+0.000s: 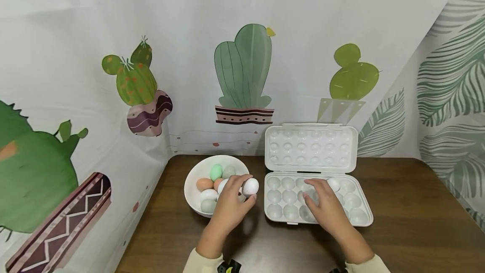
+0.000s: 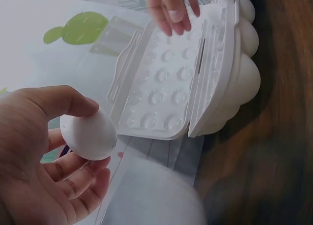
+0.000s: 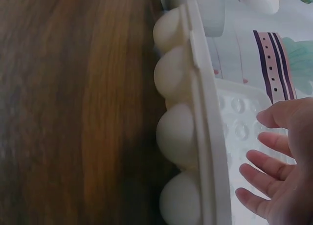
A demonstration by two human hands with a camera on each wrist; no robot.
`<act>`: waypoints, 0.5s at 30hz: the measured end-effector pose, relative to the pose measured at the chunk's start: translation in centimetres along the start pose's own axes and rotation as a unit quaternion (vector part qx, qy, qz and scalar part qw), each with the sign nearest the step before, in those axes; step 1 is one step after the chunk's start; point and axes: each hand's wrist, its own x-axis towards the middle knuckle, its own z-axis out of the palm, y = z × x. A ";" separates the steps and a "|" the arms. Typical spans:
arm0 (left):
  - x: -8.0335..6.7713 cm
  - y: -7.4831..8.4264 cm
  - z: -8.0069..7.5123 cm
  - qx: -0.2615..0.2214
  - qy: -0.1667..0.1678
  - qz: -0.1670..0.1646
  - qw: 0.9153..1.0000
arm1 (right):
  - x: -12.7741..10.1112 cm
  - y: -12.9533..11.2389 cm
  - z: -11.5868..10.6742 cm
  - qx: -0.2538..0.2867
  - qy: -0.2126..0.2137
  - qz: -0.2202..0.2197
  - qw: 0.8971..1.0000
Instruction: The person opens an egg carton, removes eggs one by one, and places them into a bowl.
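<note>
My left hand (image 1: 242,194) pinches a white egg (image 1: 250,186) between thumb and fingers, just above the right rim of a white bowl (image 1: 188,186). The bowl holds several eggs: green (image 1: 216,172), orange (image 1: 204,184), white and grey ones. In the left wrist view the held egg (image 2: 90,134) sits between thumb and fingers. My right hand (image 1: 316,195) hovers over the open white egg tray (image 1: 288,222) with its fingers (image 3: 266,149) spread and holding nothing. One white egg (image 1: 333,184) lies in a back cup beside those fingertips. The other cups that show look empty.
The tray's lid (image 1: 310,146) stands open against the backdrop. A cloth with cactus prints (image 1: 244,70) closes off the back and left; a leaf print hangs at the right. The brown wooden table (image 1: 413,222) extends to the right of the tray.
</note>
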 end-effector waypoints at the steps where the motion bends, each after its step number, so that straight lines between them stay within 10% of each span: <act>1: 0.0 -0.1 -0.1 0.000 0.002 -0.002 1.000 | 0.0 0.2 0.0 -0.004 0.002 -0.001 1.000; 15: 0.5 -1.6 -1.8 -0.004 0.038 -0.061 0.997 | 0.1 2.2 -0.1 -0.038 0.023 0.023 0.999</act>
